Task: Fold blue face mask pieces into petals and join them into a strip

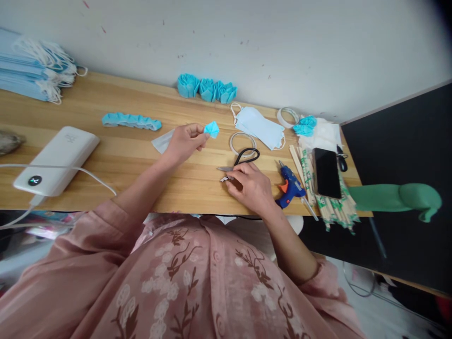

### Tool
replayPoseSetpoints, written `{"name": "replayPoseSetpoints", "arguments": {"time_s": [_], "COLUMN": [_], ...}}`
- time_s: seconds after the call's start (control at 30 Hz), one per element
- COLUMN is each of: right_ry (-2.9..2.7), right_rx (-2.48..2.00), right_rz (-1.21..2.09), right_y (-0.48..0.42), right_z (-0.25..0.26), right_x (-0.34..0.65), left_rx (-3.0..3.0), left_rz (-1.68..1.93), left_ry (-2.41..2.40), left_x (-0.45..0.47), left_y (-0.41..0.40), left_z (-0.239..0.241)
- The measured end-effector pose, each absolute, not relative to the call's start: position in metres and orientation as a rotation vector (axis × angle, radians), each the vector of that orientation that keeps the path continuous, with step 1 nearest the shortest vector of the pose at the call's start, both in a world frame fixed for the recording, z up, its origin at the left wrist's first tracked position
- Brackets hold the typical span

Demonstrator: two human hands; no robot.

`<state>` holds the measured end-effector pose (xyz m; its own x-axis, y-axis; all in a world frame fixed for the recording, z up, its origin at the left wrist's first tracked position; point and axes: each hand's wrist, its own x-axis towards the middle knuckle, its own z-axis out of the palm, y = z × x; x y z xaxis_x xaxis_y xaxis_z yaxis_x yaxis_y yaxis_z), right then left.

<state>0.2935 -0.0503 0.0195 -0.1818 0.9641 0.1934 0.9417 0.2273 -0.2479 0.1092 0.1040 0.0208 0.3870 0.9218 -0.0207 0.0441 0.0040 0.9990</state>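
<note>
My left hand (185, 142) is closed, pinching a small folded piece of bright blue fabric (212, 129) between thumb and fingers above the table. A pale, sheer piece of material (164, 141) lies partly behind that hand. My right hand (251, 186) is low over the table, thumb and index finger curled around a small white piece (224, 179). Just beyond its knuckles lie black-handled scissors (247, 153), blades pointing left and partly covered by the fingers. A roll of tape (233, 141) sits under the scissors' handle.
Three blue fabric flowers (207, 89) stand by the wall. A gathered blue band (131, 121), stacked masks (31, 66) and a white power bank (56, 160) with cable are leftward. Rightward are flat masks (259, 126), a blue glue gun (290, 184), wrapped chopsticks (335, 207) and a phone (327, 173).
</note>
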Motion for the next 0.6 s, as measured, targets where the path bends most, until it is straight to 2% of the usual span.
{"name": "replayPoseSetpoints", "arguments": {"time_s": [0.2,0.37,0.6], "right_ry": [-2.219,-2.207,-1.91], "right_rx": [-1.704,-1.802,-2.07], "right_rz": [0.261,0.144,-0.031], "right_y": [-0.054,-0.047,-0.036], "right_z": [0.023,0.017,0.014], "right_x": [0.311,0.31,0.291], "left_rx": [1.388,1.388,1.373], "left_rz": [0.885,0.888,0.892], "left_ry": [0.934,0.933,0.929], "left_x": [0.11,0.109,0.109], "left_y": [0.104,0.103,0.105], "left_z": [0.022,0.022,0.021]}}
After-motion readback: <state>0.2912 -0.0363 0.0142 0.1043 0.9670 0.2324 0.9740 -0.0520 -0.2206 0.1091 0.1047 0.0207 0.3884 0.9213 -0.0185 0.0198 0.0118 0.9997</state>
